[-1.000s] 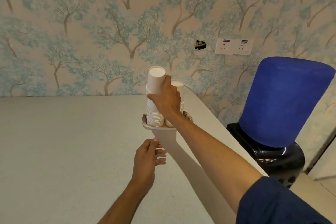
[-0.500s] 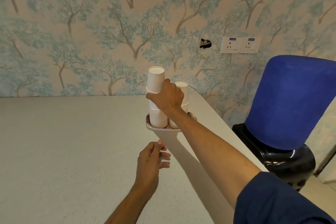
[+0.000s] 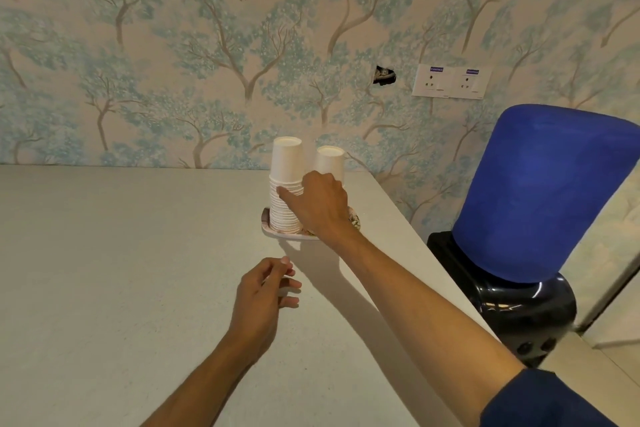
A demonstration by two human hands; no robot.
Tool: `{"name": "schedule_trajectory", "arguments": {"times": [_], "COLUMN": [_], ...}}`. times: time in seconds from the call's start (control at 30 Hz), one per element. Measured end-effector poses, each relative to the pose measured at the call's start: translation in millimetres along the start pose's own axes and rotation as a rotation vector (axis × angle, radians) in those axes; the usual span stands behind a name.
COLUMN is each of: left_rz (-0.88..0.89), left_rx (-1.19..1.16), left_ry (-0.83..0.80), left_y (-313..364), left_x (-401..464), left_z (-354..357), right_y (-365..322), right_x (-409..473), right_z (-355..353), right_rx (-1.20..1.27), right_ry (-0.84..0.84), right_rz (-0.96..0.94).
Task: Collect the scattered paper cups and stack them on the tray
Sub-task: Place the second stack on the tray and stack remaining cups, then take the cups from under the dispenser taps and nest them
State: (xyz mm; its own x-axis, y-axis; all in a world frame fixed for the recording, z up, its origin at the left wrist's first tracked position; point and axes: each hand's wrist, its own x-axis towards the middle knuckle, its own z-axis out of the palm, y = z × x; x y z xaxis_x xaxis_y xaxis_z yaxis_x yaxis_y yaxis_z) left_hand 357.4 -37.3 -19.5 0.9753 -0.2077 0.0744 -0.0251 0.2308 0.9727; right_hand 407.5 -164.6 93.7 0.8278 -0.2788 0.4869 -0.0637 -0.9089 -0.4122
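Top cup is now seated — a second ago the right hand [image 3: 320,206] had it raised and only part-nested on the taller stack [image 3: 285,184]; now that cup sits flush, and the hand has slid down the stack's side. Its fingers lie against the rims, fingertips [image 3: 284,193] touching the ribbed middle of the stack; it looks more like steadying or letting go than a real grasp, and I can't tell if the thumb wraps round the far side. Both stacks stand upside down on the tray [image 3: 273,231] near the table's [image 3: 104,270] far right corner, the shorter stack [image 3: 329,159] just behind the hand, the two touching or nearly so. Left hand [image 3: 263,302] hovers over the table in front of the tray, fingers loosely curled, holding nothing, much as it was a second ago. No loose cups visible anywhere on the table in this view, so my read is the collecting is done or close to it — only thing left is pulling the right hand off without nudging the tall stack, which looks tippy at that height. Blue water dispenser [image 3: 533,204] sits off the table's right edge, not involved.
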Motion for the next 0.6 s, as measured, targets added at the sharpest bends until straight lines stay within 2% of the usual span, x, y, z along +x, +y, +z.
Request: {"name": "schedule_trajectory", "arguments": {"times": [0.23, 0.47, 0.6], "left_rz": [0.005, 0.066, 0.184], "left_rx": [0.046, 0.157, 0.361], "left_ry": [0.000, 0.057, 0.103], "left_y": [6.1, 7.9, 7.6], "left_x": [-2.3, -7.4, -15.9], "left_z": [2.4, -0.8, -5.8], "right_y": [47.6, 98.3, 128.9], "right_x": [-75.7, -144.1, -182.7], "right_z": [-38.4, -87.7, -120.7], "right_rx": [0.029, 0.017, 0.061], "right_ry": [-0.117, -0.255, -0.217], "right_rz": [-0.154, -0.054, 0.068]}}
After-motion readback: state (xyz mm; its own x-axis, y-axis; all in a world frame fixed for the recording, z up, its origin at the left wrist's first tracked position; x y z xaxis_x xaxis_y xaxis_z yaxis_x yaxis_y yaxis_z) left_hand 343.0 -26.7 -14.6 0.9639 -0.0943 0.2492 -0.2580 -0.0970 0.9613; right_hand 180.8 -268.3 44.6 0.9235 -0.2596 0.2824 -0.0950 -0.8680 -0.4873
